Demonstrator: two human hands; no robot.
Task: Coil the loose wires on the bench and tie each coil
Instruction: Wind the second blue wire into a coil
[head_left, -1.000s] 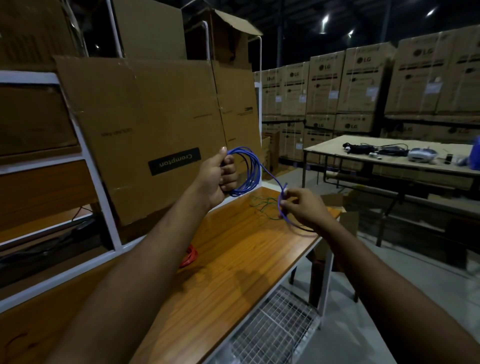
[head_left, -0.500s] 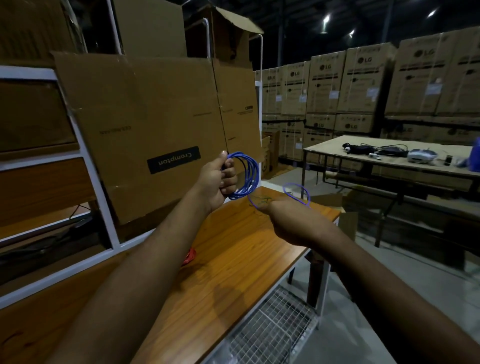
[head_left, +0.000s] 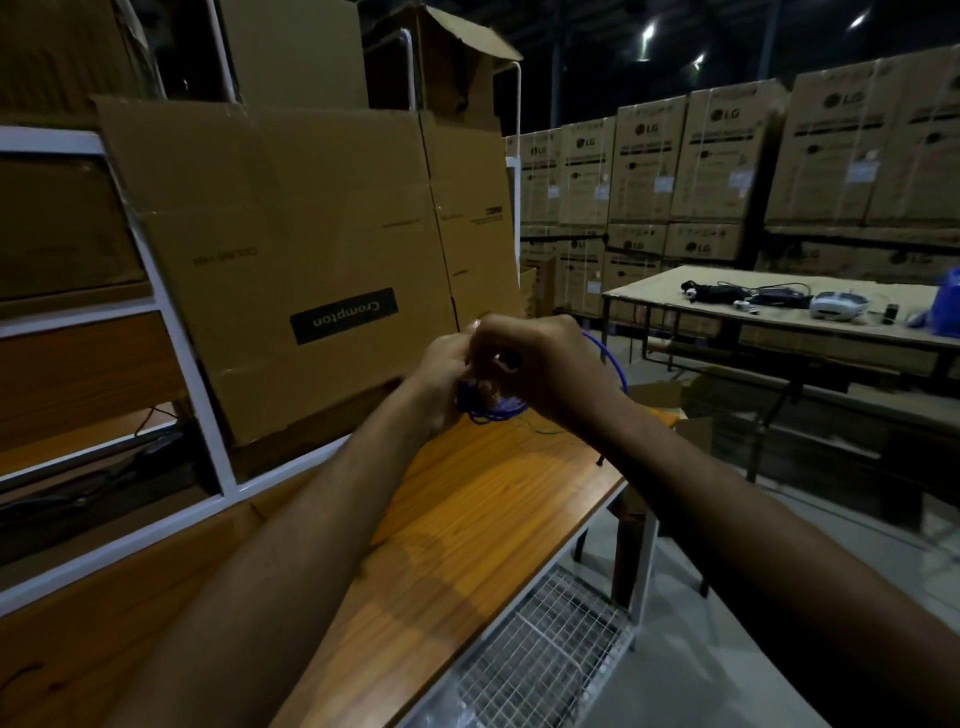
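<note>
head view: your two hands meet above the far end of the wooden bench (head_left: 467, 519), right hand partly covering the left
left hand: your left hand (head_left: 441, 374) has its fingers curled round the bundled blue wire coil (head_left: 493, 410), held in the air over the bench
right hand: your right hand (head_left: 540, 364) sits against the left with fingers curled inward at the coil; it seems to pinch the wire, but the fingertips are hidden behind the hand
blue wire: loops hang below your hands, and one strand arcs out to the right of your right hand and back under the wrist
green wire: a thin green wire (head_left: 543, 430) lies loose on the bench just beneath your hands
behind the bench: a flattened crompton carton (head_left: 311, 260) leans on a white-framed shelf (head_left: 176, 343)
under the bench: a wire mesh rack (head_left: 530, 660)
far right: a second table (head_left: 779, 322) with small devices, and stacked lg cartons (head_left: 727, 156) behind it
</note>
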